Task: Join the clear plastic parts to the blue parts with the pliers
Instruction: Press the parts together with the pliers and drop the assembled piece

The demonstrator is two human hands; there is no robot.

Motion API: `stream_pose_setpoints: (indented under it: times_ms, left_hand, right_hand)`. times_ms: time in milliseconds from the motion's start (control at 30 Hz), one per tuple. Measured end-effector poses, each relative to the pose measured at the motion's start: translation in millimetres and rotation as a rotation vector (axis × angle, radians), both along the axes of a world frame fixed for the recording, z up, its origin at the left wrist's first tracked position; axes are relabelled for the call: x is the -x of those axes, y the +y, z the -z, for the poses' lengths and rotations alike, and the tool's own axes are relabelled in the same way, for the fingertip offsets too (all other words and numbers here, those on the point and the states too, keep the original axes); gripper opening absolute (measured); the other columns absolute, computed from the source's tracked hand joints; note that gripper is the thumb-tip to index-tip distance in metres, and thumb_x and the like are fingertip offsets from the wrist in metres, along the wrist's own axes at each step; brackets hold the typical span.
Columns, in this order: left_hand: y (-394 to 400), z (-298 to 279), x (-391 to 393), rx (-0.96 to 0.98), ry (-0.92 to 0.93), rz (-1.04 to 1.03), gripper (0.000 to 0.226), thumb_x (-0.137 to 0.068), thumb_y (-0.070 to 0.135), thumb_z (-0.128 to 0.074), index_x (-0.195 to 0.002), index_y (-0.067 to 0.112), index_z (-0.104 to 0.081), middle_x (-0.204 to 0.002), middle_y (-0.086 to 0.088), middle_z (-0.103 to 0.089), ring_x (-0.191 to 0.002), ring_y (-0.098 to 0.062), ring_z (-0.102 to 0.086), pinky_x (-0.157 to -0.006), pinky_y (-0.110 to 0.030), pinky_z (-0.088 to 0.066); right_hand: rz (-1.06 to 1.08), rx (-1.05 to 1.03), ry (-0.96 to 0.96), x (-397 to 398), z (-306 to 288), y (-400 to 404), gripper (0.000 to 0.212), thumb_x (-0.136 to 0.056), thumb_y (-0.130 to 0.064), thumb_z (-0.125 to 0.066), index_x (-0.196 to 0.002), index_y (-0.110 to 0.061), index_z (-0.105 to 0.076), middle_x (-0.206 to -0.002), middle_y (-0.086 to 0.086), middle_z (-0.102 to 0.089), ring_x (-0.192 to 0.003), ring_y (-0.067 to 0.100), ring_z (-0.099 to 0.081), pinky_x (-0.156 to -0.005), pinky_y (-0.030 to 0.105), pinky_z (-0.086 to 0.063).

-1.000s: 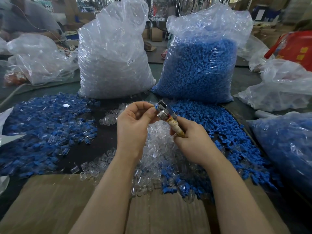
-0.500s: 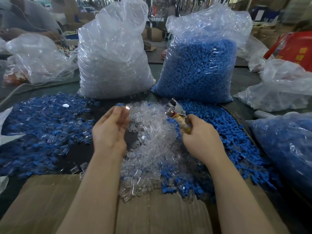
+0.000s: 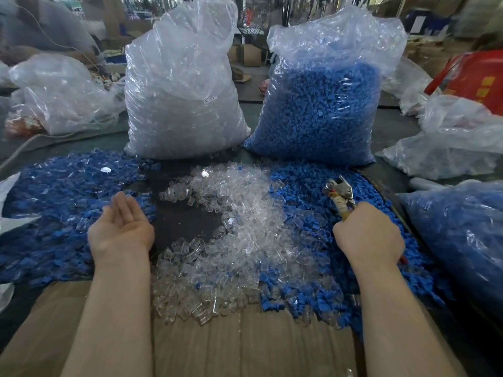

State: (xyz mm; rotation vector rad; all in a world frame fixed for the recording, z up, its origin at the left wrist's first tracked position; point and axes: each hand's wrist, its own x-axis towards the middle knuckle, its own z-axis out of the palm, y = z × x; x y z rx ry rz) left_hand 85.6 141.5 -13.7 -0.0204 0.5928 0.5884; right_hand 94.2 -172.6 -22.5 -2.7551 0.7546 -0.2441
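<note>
A heap of loose clear plastic parts [image 3: 245, 227] lies in the middle of the table. Loose blue parts [image 3: 304, 191] are piled to its right, and a wide spread of joined blue-and-clear pieces [image 3: 62, 191] covers the left. My left hand [image 3: 122, 227] hovers palm up with straight fingers and nothing in it, at the right edge of the joined pile. My right hand [image 3: 370, 235] grips the handles of the pliers [image 3: 340, 194] over the blue parts, jaws pointing away from me.
Two tall bags stand at the back: clear parts [image 3: 182, 99] on the left, blue parts [image 3: 324, 110] on the right. A further bag of blue parts [image 3: 457, 235] lies at the right edge. Flat cardboard [image 3: 245, 346] covers the near table. Other plastic bags [image 3: 60, 96] sit far left and right.
My hands were together at the pliers' jaws with a piece; they have since moved apart. The left hand swung left and opened palm up; the right hand carried the pliers to the right.
</note>
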Motion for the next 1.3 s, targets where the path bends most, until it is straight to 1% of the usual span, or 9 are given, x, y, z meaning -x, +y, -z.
stream_pose_setpoints:
  times_ms: [133, 333, 433, 567, 733, 833, 1000, 1100, 1300]
  left_hand:
    - [-5, 1, -4, -0.209, 0.027, 0.179, 0.016, -0.103, 0.014, -0.044, -0.101, 0.004, -0.057, -0.089, -0.009, -0.072, -0.084, -0.016, -0.074, -0.069, -0.026, -0.059]
    - [-37, 3, -9, -1.334, 0.419, 0.686, 0.011, -0.092, 0.012, -0.065, -0.094, 0.021, -0.071, -0.089, 0.004, -0.073, -0.075, -0.007, -0.065, -0.064, -0.020, -0.049]
    - [-50, 7, -6, -1.753, 0.493, 0.816, 0.015, -0.088, 0.015, -0.071, -0.087, 0.030, -0.071, -0.088, 0.012, -0.071, -0.079, -0.004, -0.065, -0.066, -0.019, -0.047]
    - [-59, 12, -7, -1.957, 0.635, 1.017, 0.011, -0.082, 0.025, -0.077, -0.084, 0.025, -0.067, -0.087, 0.004, -0.070, -0.083, -0.016, -0.066, -0.082, -0.039, -0.056]
    - [-58, 10, -7, -2.000, 0.667, 1.103, 0.008, -0.082, 0.022, -0.077, -0.081, 0.022, -0.069, -0.084, 0.001, -0.070, -0.081, -0.018, -0.066, -0.082, -0.039, -0.057]
    - [-58, 8, -6, -2.048, 0.669, 1.095, 0.009, -0.085, 0.022, -0.075, -0.076, 0.022, -0.073, -0.076, 0.003, -0.070, -0.073, -0.013, -0.065, -0.066, -0.030, -0.053]
    - [-61, 9, -6, -2.130, 0.666, 1.003, 0.014, -0.093, 0.027, -0.066, -0.081, 0.021, -0.069, -0.073, 0.002, -0.068, -0.064, -0.011, -0.060, -0.056, -0.026, -0.043]
    - [-62, 7, -7, -1.882, 0.531, 0.864, 0.016, -0.096, 0.031, -0.062, -0.086, 0.020, -0.069, -0.079, -0.001, -0.072, -0.072, -0.015, -0.067, -0.060, -0.027, -0.049]
    - [-73, -6, -9, -1.139, 0.164, 0.826, 0.021, -0.084, 0.025, -0.072, -0.093, 0.006, -0.071, -0.083, -0.005, -0.076, -0.068, -0.008, -0.070, -0.060, -0.020, -0.057]
  right_hand:
    - [0.001, 0.016, 0.042, -1, 3, 0, 0.028, -0.086, -0.024, -0.065, -0.073, -0.015, -0.042, -0.065, 0.002, -0.036, -0.052, 0.018, -0.029, -0.055, 0.030, -0.032]
    - [-0.062, 0.070, 0.075, -3, 5, 3, 0.018, -0.083, -0.028, -0.067, -0.089, -0.018, -0.052, -0.097, 0.008, -0.059, -0.064, 0.026, -0.045, -0.056, 0.031, -0.035]
    - [-0.071, 0.074, 0.068, -3, 6, 3, 0.019, -0.084, -0.027, -0.067, -0.085, -0.019, -0.050, -0.086, 0.005, -0.052, -0.059, 0.022, -0.041, -0.050, 0.028, -0.029]
    - [-0.061, 0.072, 0.061, -4, 8, 3, 0.030, -0.084, -0.025, -0.067, -0.071, -0.019, -0.041, -0.070, 0.001, -0.042, -0.053, 0.017, -0.036, -0.046, 0.026, -0.023]
    - [-0.085, 0.064, -0.042, -4, 8, 3, 0.021, -0.086, -0.022, -0.064, -0.079, -0.016, -0.045, -0.073, 0.003, -0.045, -0.054, 0.018, -0.038, -0.046, 0.027, -0.023]
    - [-0.127, 0.032, -0.157, -5, 8, 6, 0.016, -0.087, -0.022, -0.062, -0.081, -0.015, -0.049, -0.067, 0.000, -0.044, -0.053, 0.016, -0.037, -0.046, 0.027, -0.022]
    - [-0.213, -0.270, -0.288, -10, 3, 15, 0.016, -0.090, -0.036, -0.065, -0.093, -0.023, -0.055, -0.077, -0.006, -0.055, -0.070, 0.020, -0.051, -0.060, 0.032, -0.037]
    - [-0.282, -0.500, -0.376, -11, 0, 21, 0.013, -0.090, -0.034, -0.066, -0.096, -0.023, -0.061, -0.080, -0.008, -0.060, -0.071, 0.016, -0.056, -0.064, 0.032, -0.043]
    - [-0.424, -0.787, -0.464, -6, -4, 36, 0.010, -0.092, -0.022, -0.066, -0.083, -0.025, -0.061, -0.059, -0.011, -0.053, -0.046, 0.001, -0.044, -0.045, 0.015, -0.035]
